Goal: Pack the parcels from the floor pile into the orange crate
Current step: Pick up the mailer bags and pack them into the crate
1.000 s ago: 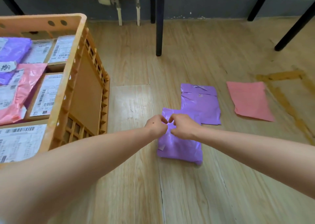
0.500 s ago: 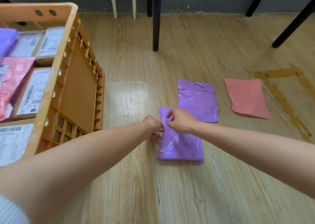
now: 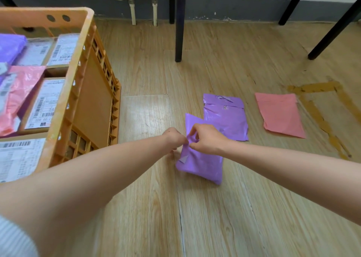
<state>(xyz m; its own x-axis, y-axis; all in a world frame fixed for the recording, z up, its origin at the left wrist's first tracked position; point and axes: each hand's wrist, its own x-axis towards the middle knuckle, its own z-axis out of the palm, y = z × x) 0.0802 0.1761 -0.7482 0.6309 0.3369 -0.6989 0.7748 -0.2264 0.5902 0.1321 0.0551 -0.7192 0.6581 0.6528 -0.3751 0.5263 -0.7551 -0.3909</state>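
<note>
Floor (image 3: 214, 217) is carrying three parcels not yet packed. Orange crate (image 3: 78, 65) is standing at my left, labelled boxes (image 3: 45, 104) filling it close to the rim. Pink parcel (image 3: 281, 116) is lying well apart on the right. Far purple parcel (image 3: 228, 120) is lying flat, touching the near purple parcel (image 3: 201, 165). My left hand (image 3: 174, 139) and right hand (image 3: 207, 139) are meeting at the near one's upper left edge, fingers (image 3: 192, 132) curled and pinching only thin film.

Risk, as I'm judging it: lifting by this pinch, the film may slip or tear as the contents sag. The parcel could also catch the crate's wall going in.
</note>
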